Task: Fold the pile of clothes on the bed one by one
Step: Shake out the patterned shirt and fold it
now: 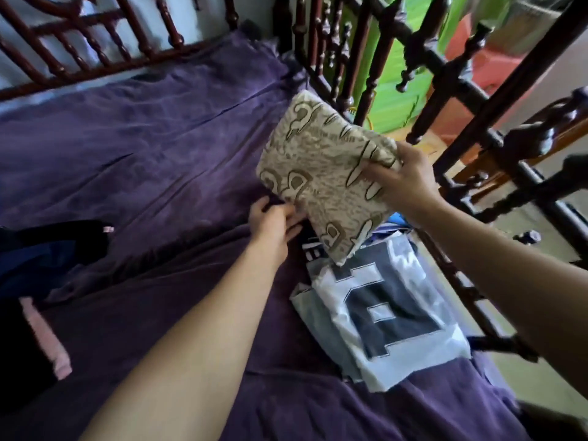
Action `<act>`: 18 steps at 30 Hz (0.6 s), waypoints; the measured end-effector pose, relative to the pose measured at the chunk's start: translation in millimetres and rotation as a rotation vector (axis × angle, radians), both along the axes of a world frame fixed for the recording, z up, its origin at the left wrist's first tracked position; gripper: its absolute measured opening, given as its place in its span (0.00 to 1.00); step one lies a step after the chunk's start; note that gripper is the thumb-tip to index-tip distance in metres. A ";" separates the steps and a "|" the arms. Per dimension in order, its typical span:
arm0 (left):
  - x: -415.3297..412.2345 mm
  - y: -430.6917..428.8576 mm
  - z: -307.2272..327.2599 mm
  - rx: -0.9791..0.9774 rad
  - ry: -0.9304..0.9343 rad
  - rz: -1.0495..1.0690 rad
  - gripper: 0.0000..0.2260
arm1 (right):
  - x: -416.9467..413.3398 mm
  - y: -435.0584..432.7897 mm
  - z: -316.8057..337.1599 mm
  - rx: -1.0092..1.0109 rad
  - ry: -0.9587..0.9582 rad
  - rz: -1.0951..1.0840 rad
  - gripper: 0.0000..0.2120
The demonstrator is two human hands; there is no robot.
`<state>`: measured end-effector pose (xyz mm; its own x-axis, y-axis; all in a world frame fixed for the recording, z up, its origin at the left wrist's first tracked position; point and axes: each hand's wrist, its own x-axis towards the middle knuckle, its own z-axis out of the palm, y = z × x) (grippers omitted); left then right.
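Hands both at the folded beige cloth with brown swirl print (321,176), which we hold tilted above the purple bed sheet (143,148). Our right grip (404,183) pinches its right corner. Our left grip (273,221) sits at its lower-left edge; can't tell what it holds. Folded white jersey with dark block number (381,313) lies just below.

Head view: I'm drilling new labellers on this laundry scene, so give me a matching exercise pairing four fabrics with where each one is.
Things:
1. beige patterned cloth
2. white jersey
3. dark garment with pink trim
4. purple sheet

Places:
A. at the far left edge of the view
B. lifted, gripped by the right hand
C. spread beneath all the others
D. lying flat on the person's right

Pairs: 1-B, 2-D, 3-A, 4-C
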<state>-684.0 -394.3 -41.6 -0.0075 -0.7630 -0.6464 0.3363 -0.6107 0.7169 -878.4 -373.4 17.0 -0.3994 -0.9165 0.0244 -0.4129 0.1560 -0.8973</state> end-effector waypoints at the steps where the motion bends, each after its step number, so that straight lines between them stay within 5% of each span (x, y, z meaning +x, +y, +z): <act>1: -14.7 -13.1 0.1 -0.058 -0.073 0.002 0.22 | -18.2 -16.7 -10.1 0.026 -0.004 -0.033 0.06; 6: -59.3 -33.8 -37.8 -0.341 -0.759 -0.381 0.19 | -80.8 -57.2 -92.0 0.561 0.167 -0.058 0.21; 9: -67.2 -26.1 -67.7 -0.191 -0.768 -0.407 0.26 | -84.6 -48.7 -123.2 0.565 0.205 -0.082 0.17; 12: -76.4 -28.7 -77.4 -0.097 -0.660 -0.205 0.31 | -84.7 -48.6 -134.4 0.550 0.250 -0.103 0.20; 15: -82.4 -45.3 -63.8 -0.219 -0.602 -0.042 0.27 | -86.9 -49.2 -132.7 0.498 0.196 -0.121 0.18; 18: -74.7 -51.8 -57.3 -0.326 -0.817 -0.246 0.24 | -83.9 -42.3 -121.8 0.528 0.269 -0.091 0.21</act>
<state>-758.7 -446.2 -98.9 0.1706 -0.9463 -0.2747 -0.4644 -0.3231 0.8245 -962.2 -415.7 -104.9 -0.5196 -0.7948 -0.3136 -0.5793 0.5975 -0.5544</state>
